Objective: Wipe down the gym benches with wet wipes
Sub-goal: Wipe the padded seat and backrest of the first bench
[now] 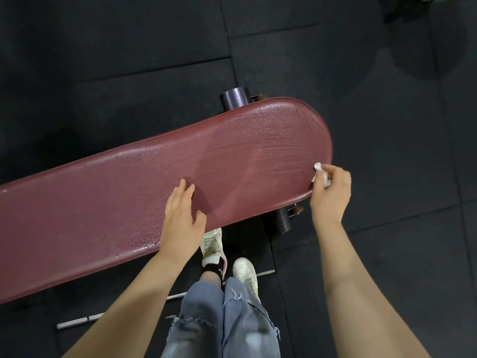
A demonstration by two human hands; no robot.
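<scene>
We hold the wet wipe (pixel 320 175) in our right hand (pixel 331 192), left hand (pixel 183 213) flat on the red surface (pixel 103 202), which looks wet at the round end, so more is left.

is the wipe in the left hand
No, the right hand pinches the white wipe at the rounded end of the red bench, while the left hand rests flat on the pad.

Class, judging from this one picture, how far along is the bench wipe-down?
Done: the bench pad glistens wet around its rounded end. In hand: the right hand pinches a wet wipe at that end; the left hand rests flat. Left: the matte stretch toward the left.
</scene>
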